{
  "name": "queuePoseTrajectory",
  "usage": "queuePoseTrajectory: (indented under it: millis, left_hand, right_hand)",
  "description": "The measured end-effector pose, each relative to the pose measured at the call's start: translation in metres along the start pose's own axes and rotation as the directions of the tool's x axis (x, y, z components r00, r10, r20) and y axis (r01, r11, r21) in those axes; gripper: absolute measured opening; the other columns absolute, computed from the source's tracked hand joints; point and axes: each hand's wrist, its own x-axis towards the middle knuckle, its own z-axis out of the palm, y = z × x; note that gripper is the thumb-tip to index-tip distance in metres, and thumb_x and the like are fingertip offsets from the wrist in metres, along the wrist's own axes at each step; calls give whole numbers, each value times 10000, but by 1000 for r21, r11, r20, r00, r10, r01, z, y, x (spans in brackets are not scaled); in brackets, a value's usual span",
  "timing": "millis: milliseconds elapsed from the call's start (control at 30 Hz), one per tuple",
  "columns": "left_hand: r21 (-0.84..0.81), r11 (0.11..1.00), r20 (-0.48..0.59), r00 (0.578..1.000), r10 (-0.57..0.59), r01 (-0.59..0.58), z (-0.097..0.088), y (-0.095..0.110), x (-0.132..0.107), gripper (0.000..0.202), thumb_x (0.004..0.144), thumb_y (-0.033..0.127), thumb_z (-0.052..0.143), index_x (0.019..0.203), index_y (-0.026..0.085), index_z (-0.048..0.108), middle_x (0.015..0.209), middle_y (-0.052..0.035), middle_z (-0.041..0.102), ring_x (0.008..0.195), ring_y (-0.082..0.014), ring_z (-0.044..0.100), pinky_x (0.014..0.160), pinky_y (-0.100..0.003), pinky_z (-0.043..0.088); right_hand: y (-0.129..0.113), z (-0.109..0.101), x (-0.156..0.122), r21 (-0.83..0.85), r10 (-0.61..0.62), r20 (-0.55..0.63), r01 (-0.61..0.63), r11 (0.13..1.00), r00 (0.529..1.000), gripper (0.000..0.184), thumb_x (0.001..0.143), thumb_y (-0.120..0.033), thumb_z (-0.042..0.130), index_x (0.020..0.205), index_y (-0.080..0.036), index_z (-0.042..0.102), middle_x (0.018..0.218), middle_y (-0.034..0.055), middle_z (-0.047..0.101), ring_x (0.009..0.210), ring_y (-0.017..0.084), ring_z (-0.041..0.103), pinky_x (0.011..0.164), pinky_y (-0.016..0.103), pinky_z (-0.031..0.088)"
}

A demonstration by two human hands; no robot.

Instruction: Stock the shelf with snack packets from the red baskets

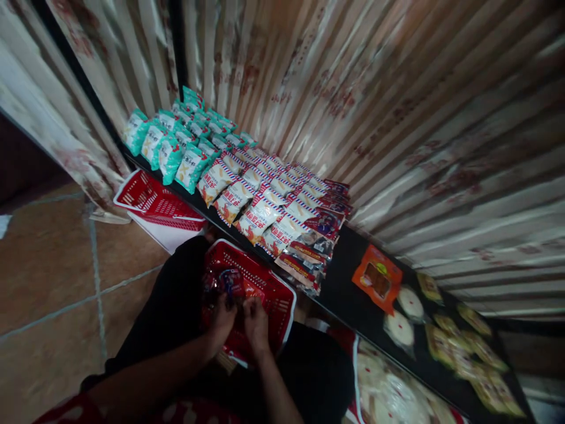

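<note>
A red plastic basket (282, 285) with a white rim sits between my knees, and both my hands are inside its opening. My left hand (224, 318) is closed at the lower edge of a shiny dark blue and red snack packet (232, 281). Close beside it, my right hand (256, 321) has its fingers curled in at an orange-red snack packet (252, 291). What the right fingers pinch is hidden in the dim light. Dark red packets lie at the left inside the basket.
A long black table (342, 277) bears rows of teal snack bags (168, 154), white-and-red snack bags (256, 215), dark flat packets (304, 256), an orange packet (377, 277), white round packs (399, 328) and yellow-green packs (459, 350). Below stand another red basket (154, 200) and one with white packs (392, 388).
</note>
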Motion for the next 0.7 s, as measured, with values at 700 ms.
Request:
queuePoseTrajectory:
  millis: [700]
  left_hand:
    - [-186,951,201,938,284,-248,-38,93,-77,384,612,497,565,795,165,623,811,-75,703,829,-271,644,768,-334,497]
  right_hand:
    - [-93,-64,-58,35,-359,-140,366,930,923,204,857,-275,470,898,-244,667,871,40,686,817,171,642,752,269,500]
